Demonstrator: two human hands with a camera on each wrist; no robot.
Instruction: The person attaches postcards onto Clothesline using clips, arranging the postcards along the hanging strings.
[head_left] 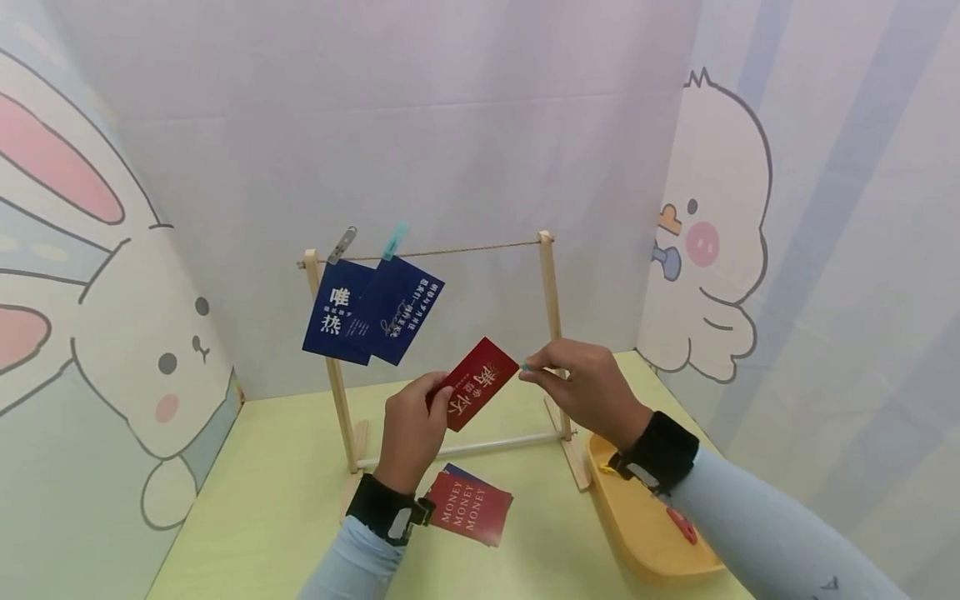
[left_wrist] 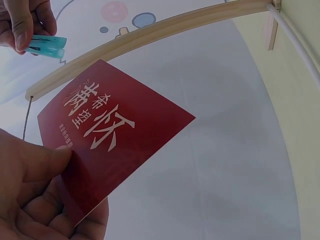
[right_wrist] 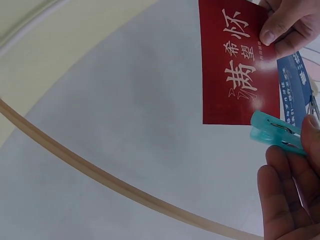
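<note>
My left hand (head_left: 412,429) holds a red card (head_left: 480,385) with white characters, thumb on its printed face and fingers behind. The card is tilted in front of the wooden frame. To its right, my right hand (head_left: 592,382) pinches a teal clothespin (right_wrist: 275,131) by its handle end. The clothespin's tip is close to one corner of the card, and the left wrist view shows a gap between them. Two dark blue cards (head_left: 401,315) hang overlapping from the rope (head_left: 474,249), under a grey clothespin (head_left: 342,246) and another teal clothespin (head_left: 393,242).
A wooden frame (head_left: 553,308) carries the rope between two posts, with a white bar (head_left: 487,446) low down. Red and blue cards (head_left: 474,510) lie stacked on the table near my left wrist. A yellow tray (head_left: 637,533) at right contains a red clip (head_left: 682,527) and a yellow one.
</note>
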